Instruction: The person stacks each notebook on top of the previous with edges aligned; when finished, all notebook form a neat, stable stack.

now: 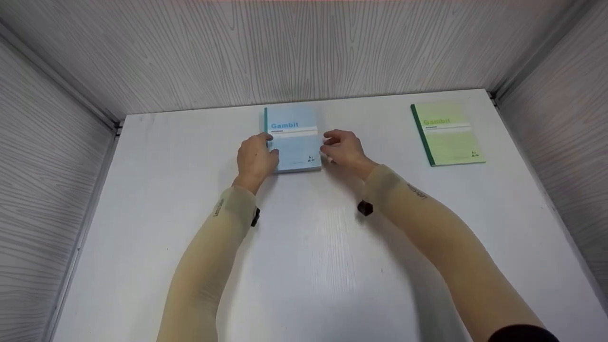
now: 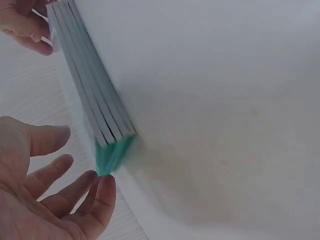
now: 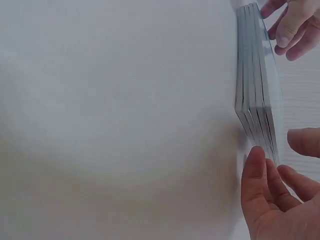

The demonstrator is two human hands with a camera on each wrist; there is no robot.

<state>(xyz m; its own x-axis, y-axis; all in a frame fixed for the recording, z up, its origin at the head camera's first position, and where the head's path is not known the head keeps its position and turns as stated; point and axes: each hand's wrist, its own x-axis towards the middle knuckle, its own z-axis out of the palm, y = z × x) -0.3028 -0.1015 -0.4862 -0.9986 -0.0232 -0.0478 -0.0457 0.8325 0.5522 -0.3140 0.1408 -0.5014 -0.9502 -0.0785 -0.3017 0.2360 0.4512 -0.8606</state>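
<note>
A neat stack of several notebooks [image 1: 298,148] lies flat near the back of the white table, a light blue "Gambit" cover on top. At its left side, my left hand [image 1: 255,157] has its fingertips against the green spines [image 2: 111,154]; the thumb stays apart from the fingers, above the cover's edge. Opposite, my right hand [image 1: 346,148] touches the pages' side of the stack [image 3: 256,90] with loosely bent fingertips, its thumb also held away. Neither hand wraps round the stack. The wrist views show the layered edges lined up closely.
A single notebook with a light green cover [image 1: 450,135] and dark green spine lies to the right on the table [image 1: 304,266]. Wood-grain panels [image 1: 294,52] stand behind the table and along both sides.
</note>
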